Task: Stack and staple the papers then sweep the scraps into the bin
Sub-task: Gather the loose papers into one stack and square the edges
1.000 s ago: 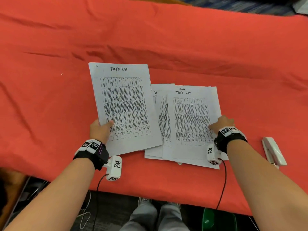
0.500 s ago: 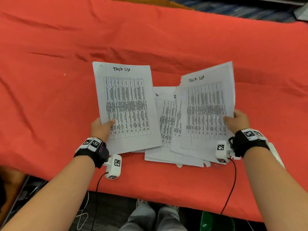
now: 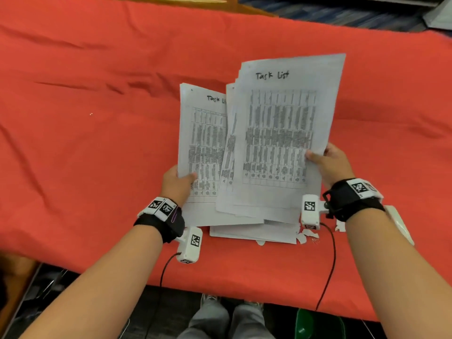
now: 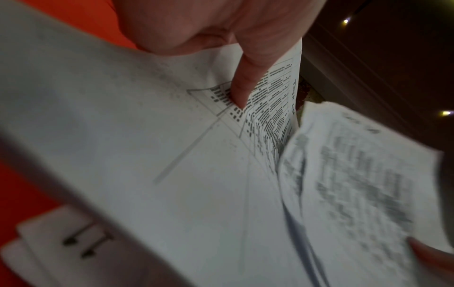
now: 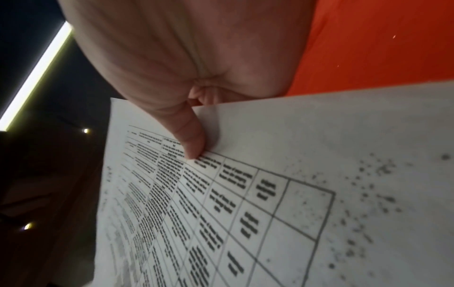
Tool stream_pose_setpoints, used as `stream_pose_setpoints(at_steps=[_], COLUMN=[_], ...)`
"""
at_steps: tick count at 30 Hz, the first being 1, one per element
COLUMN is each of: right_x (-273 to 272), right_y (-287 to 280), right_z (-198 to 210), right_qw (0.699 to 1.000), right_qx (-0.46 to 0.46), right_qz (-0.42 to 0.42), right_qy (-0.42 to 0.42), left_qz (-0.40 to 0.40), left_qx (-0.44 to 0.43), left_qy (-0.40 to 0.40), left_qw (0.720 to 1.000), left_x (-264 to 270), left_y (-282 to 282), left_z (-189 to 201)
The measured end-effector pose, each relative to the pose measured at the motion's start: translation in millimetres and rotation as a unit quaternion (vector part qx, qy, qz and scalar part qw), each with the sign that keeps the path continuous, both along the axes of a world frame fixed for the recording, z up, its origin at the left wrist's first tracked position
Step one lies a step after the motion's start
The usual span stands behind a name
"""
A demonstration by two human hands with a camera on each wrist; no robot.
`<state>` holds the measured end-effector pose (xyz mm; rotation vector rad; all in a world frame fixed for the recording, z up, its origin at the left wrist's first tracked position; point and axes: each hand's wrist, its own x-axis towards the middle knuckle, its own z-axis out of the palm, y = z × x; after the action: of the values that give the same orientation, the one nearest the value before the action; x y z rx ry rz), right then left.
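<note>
Printed "Task List" papers are split between my hands above the red tablecloth (image 3: 97, 143). My left hand (image 3: 177, 183) pinches one bundle (image 3: 203, 148) by its lower left edge, thumb on top (image 4: 242, 85). My right hand (image 3: 327, 161) pinches a bigger fanned bundle (image 3: 281, 133) at its right edge, thumb on the print (image 5: 190, 136), and this bundle overlaps the left one. More sheets (image 3: 254, 232) lie flat under them near the table's front edge. Small torn white scraps (image 3: 307, 234) lie beside those sheets. A white stapler (image 3: 398, 223) shows partly behind my right forearm.
A green bin (image 3: 318, 325) stands on the floor below the table's front edge, under my right arm. My legs and shoes (image 3: 230, 316) are beneath the table. The cloth is wrinkled across the far and left parts.
My right hand lifted its bundle off the table and carried it left and up. My left hand brought its bundle right, so the two bundles now overlap.
</note>
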<state>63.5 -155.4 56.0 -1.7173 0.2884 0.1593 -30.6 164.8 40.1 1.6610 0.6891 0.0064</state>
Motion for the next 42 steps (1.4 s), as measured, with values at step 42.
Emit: stream_pose_setpoints(at_steps=[42], right_x=[-7.9], right_y=[43.6], right_z=[-39.1], right_qw=[0.954], right_qx=[-0.234], right_qz=[0.139], right_qy=[0.128], left_qz=[0.082], left_qx=[-0.003], left_qy=[0.007], left_qw=[0.997], left_x=[-2.2], left_y=[31.3], left_z=[-18.2])
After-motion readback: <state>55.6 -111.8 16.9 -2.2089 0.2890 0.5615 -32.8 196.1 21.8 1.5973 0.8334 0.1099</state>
